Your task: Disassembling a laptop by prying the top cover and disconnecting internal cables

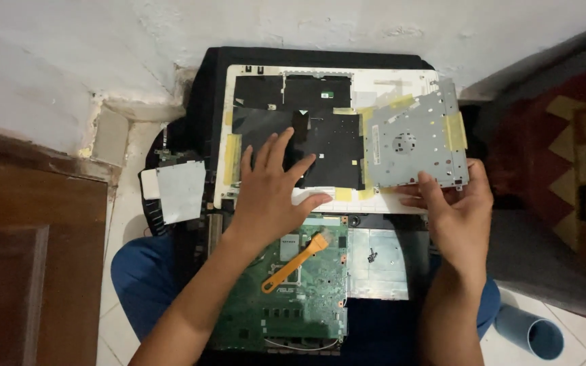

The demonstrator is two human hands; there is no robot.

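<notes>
I see my right hand [457,207] gripping the lower edge of a grey metal optical drive [412,144], thumb on top and the other fingers curled under it, so the hand is closed around that edge. The drive lies flat on the right part of a white laptop cover panel [306,73], its right side overhanging the panel, with strips of yellow tape [454,131] across it. My left hand [274,193] is spread wide, fingers fanned out and palm down, pressing on the panel's black foil sheet [330,146] just left of the drive; it grasps nothing. The panel rests on a black laptop base [201,102] that shows around its top and left edges. Below the hands, nearer to me, a green motherboard [306,298] lies over my lap, and an orange plastic pry tool [293,264] rests slantwise on it, just under my left wrist. Beside the board on the right is a silvery metal plate [381,268] with a small dark screw cluster on it. To the left of the panel sits a white-grey rectangular part [179,191]. A brown wooden door [28,257] fills the lower left, a patterned red rug [578,163] lies on the right, and a blue-grey pipe piece [530,332] lies on the tiled floor at the lower right.
</notes>
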